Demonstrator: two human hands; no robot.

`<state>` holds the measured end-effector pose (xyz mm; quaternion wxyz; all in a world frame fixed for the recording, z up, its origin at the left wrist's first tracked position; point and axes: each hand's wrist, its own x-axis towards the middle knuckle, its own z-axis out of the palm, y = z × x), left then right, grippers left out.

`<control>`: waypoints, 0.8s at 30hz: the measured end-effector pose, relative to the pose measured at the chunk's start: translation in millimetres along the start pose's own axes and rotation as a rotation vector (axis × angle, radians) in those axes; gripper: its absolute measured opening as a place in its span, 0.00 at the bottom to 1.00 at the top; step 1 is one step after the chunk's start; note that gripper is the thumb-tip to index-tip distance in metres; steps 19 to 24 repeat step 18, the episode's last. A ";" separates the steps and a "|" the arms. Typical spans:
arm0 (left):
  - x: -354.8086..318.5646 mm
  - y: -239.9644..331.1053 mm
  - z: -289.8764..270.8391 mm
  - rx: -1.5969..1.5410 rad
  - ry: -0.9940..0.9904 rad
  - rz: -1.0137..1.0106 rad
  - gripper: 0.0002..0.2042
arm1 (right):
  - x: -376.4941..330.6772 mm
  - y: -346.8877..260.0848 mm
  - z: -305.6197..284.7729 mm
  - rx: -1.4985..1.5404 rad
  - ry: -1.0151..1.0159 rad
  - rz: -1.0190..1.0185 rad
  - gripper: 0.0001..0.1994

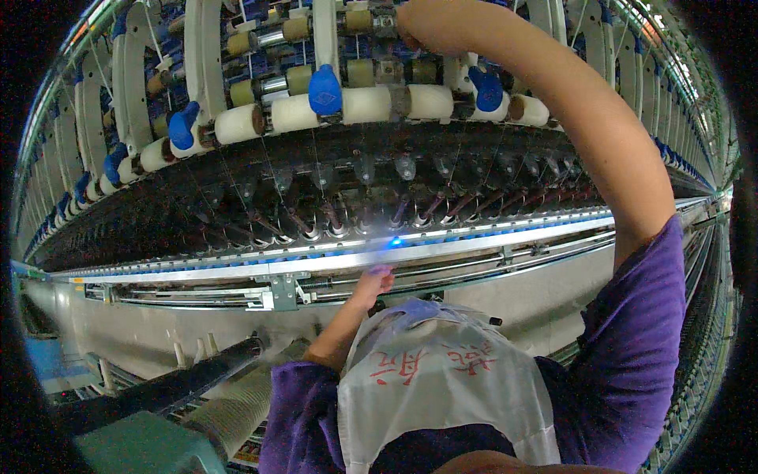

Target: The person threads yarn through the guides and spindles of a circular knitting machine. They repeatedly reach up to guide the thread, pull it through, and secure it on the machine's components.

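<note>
A long spinning frame stretches across the view in front of me. My right hand (pixel 430 25) is raised at the top edge, against the upper rollers (pixel 359 21); its fingers are hidden there. Below it runs a row of white rollers (pixel 367 104) with blue lever ends (pixel 324 91). My left hand (pixel 377 283) is low, just in front of the white rail (pixel 332 263). Its fingers look curled and blurred, and what they hold, if anything, is too small to make out. Behind the rail stand several dark spindles with bobbins (pixel 400 210), and a blue light (pixel 396 242) glows there.
Metal rods with a bracket (pixel 283 292) run along the frame below the rail. At lower left are a dark cylinder (pixel 197 375), a ribbed hose (pixel 237 403) and a green machine cover (pixel 146 446). A second machine row (pixel 707 347) borders the right. Pale floor (pixel 158 328) lies between.
</note>
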<state>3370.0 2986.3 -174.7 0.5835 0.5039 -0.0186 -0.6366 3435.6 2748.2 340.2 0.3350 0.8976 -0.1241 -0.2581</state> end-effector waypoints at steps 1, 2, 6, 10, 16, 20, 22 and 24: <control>-2.9 3.9 -2.3 0.001 0.007 -0.009 0.11 | 2.3 -1.0 -1.6 0.020 0.008 0.001 0.10; -7.8 4.8 -4.1 0.017 0.045 -0.016 0.11 | 5.3 -3.7 -2.1 0.041 0.013 0.002 0.10; -20.0 6.0 -5.8 0.074 0.099 -0.050 0.10 | 5.9 -6.1 4.1 0.083 0.068 0.011 0.10; -27.4 11.2 3.2 0.053 0.102 -0.018 0.10 | 6.3 -6.4 3.1 0.104 0.035 0.021 0.10; -24.3 38.8 35.2 0.520 0.184 0.446 0.09 | -3.3 -11.0 2.2 0.171 0.067 0.072 0.14; -23.7 48.5 53.2 0.763 0.331 0.786 0.09 | -10.7 -9.7 1.1 0.223 0.110 0.060 0.15; -23.7 48.5 53.2 0.763 0.331 0.786 0.09 | -10.7 -9.7 1.1 0.223 0.110 0.060 0.15; -23.7 48.5 53.2 0.763 0.331 0.786 0.09 | -10.7 -9.7 1.1 0.223 0.110 0.060 0.15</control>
